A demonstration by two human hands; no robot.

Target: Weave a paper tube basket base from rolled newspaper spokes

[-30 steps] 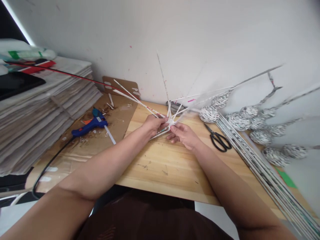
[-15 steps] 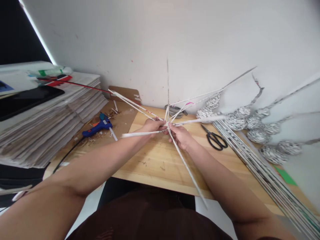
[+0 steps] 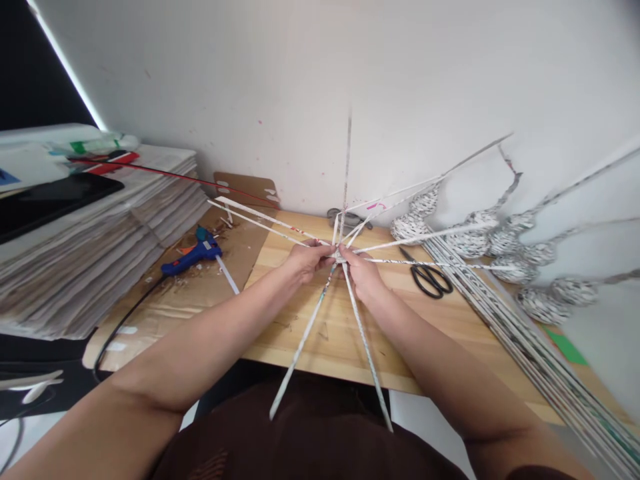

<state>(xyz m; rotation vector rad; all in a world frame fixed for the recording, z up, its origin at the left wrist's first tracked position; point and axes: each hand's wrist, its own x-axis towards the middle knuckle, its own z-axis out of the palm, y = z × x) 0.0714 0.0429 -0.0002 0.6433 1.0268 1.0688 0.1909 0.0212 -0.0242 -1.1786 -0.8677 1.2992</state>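
Observation:
Both my hands pinch the centre of a star of rolled paper tubes [image 3: 360, 327], held over the wooden table. My left hand [image 3: 311, 260] closes on the left side of the crossing, its thumb pointing inward. On the other side, my right hand [image 3: 357, 268] grips close by, thumb almost meeting the left one. Several tubes fan outward: two to the left, some up toward the wall, others to the right, and two down toward my lap. The exact weave at the centre is partly hidden by my fingers.
Black scissors [image 3: 431, 280] lie to the right beside a bundle of long paper tubes [image 3: 505, 337]. Woven paper gourd shapes [image 3: 467, 237] lean along the wall. At left are a blue glue gun [image 3: 193, 257] and a tall newspaper stack [image 3: 100, 260]. A grey object [image 3: 350, 220] sits behind my hands.
The tube that lay across my left forearm now points down toward my lap. Another tube has come into view to the right, over the scissors. Both hands keep hold of the centre.

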